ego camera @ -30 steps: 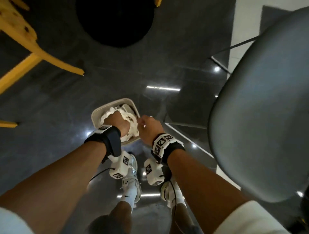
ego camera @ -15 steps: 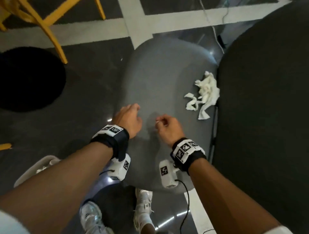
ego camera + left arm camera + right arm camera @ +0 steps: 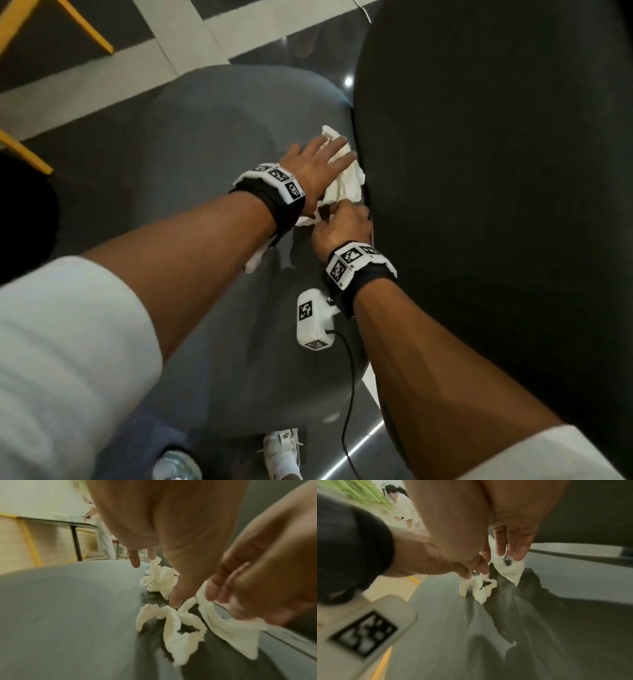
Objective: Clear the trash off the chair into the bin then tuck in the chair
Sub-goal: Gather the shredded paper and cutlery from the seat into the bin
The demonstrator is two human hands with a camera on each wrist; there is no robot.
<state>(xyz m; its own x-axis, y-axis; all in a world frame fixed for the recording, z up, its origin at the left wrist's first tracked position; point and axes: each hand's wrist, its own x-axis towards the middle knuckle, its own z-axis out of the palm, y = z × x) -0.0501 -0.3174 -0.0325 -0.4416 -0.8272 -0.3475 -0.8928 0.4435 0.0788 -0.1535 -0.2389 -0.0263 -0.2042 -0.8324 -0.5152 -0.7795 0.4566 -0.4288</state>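
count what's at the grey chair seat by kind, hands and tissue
hands: 2, left hand and right hand
crumpled tissue wad: 1, under the left hand
torn tissue: 1, pinched by the right hand; whether its strips are joined, cannot tell
total: 4

A grey chair seat [image 3: 212,144] carries crumpled white tissues. A wadded tissue [image 3: 346,185] lies at the seat's right edge, right beside the dark backrest [image 3: 479,205]. A torn strip [image 3: 178,631] lies on the seat nearer the front, just beside the wad. The chair stands on a dark glossy floor [image 3: 85,113].
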